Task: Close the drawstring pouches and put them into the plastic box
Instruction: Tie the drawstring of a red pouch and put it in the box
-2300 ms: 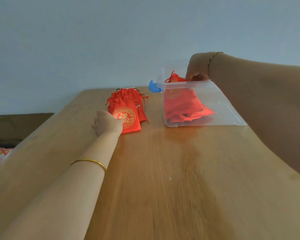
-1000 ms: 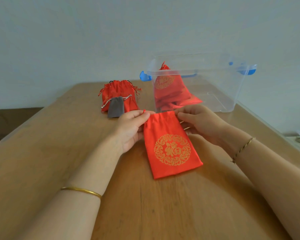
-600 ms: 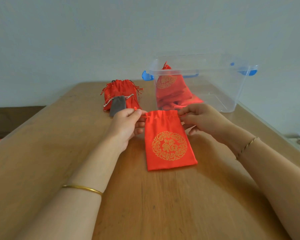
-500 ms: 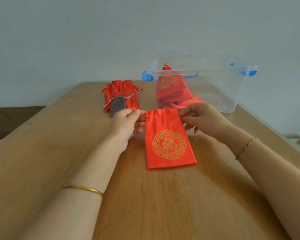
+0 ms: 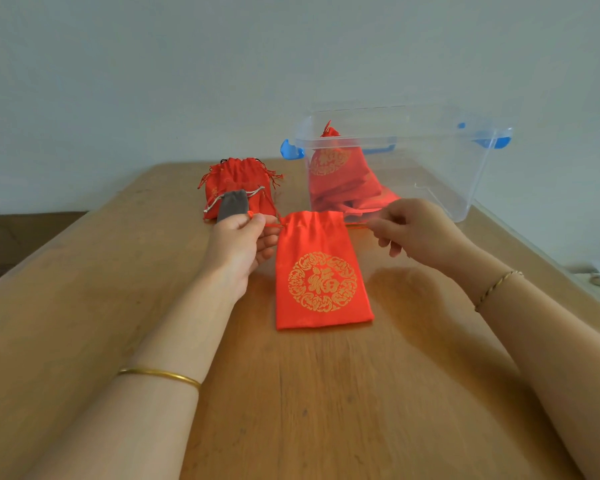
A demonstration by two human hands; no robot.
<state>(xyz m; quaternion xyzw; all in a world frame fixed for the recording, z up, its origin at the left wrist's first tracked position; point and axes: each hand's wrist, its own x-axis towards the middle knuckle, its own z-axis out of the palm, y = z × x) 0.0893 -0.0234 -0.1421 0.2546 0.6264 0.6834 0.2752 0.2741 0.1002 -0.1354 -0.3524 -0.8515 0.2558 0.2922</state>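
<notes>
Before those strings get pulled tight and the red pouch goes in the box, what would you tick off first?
1. Left hand pinches left drawstring: ok.
2. Right hand pinches right drawstring: ok.
3. Red pouch lies flat on the table, apart from the pouch pile: ok.
4. Pouch mouth drawn shut: not ok, barely gathered.
5. Plastic box open on top: ok.
6. Room beside the pouches already inside: ok.

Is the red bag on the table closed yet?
Partly: the flat red satin pouch has a puckered, wide top; left hand and right hand pinch its strings.
</notes>
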